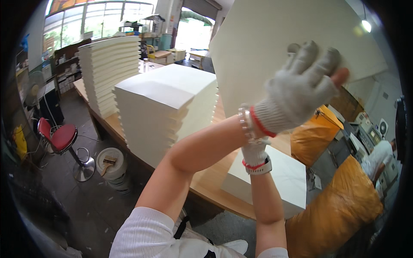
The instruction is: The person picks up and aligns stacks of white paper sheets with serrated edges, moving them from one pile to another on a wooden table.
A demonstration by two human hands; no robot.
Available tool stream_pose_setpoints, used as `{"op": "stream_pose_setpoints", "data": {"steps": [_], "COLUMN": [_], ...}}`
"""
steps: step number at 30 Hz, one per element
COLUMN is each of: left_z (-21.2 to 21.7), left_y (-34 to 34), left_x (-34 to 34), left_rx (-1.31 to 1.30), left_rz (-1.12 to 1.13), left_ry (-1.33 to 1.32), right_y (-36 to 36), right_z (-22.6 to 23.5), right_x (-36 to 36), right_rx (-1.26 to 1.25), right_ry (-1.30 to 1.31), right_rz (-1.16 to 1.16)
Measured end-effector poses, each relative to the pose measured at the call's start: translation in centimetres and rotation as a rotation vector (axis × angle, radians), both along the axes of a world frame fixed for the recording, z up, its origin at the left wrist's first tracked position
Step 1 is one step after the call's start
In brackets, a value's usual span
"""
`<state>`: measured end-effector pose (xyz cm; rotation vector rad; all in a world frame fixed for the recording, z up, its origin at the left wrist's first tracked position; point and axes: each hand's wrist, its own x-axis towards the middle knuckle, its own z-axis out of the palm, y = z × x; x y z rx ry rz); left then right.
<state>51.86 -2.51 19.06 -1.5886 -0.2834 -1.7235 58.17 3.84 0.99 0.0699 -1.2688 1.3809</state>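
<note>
A large cream-white sheet or block face (pixel 254 47) rises tilted at the upper right; its thickness cannot be made out. My left hand (pixel 297 88), in a pale knitted glove with a bare thumb tip, lies across its front with fingers spread, palm toward it. My left forearm crosses in front of my right hand (pixel 256 153); only that hand's glove cuff and heel show below it, so its fingers are hidden. On the right wrist is a watch. Left of my arms stands a tall white paper stack (pixel 144 116) with stepped edges.
Another stepped stack (pixel 99 73) stands farther back on the wooden table (pixel 206 182). A lower white stack (pixel 286 172) sits near its right end. Orange sacks (pixel 340 206) stand at right, a person (pixel 380 159) beyond. On the left are a bucket with a brush (pixel 112 165) and a red stool (pixel 64 136).
</note>
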Motion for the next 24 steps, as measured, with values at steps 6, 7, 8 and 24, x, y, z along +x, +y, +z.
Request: {"op": "stream_pose_setpoints", "data": {"steps": [6,7,8,24], "left_z": [3.7,4.1,4.4,-10.8], "left_y": [2.8,3.1,3.3,2.7], "left_x": [-3.8,-5.8,-8.2,-47.6], "left_rx": [-0.051,-0.194,-0.337,-1.478], "left_rz": [0.411,0.302,0.202,0.099], "left_ry": [0.083,0.178,0.278,-0.342], "right_y": [2.9,1.5,0.6,-2.3], "right_z": [4.9,6.8,8.8,12.0], "right_x": [-8.1,-9.6,-11.5,-14.6], "right_rx": [0.109,0.052,0.025,0.586], "right_ry": [0.175,0.148,0.018,-1.374], "right_rz": [0.197,0.081,-0.103,-0.78]}}
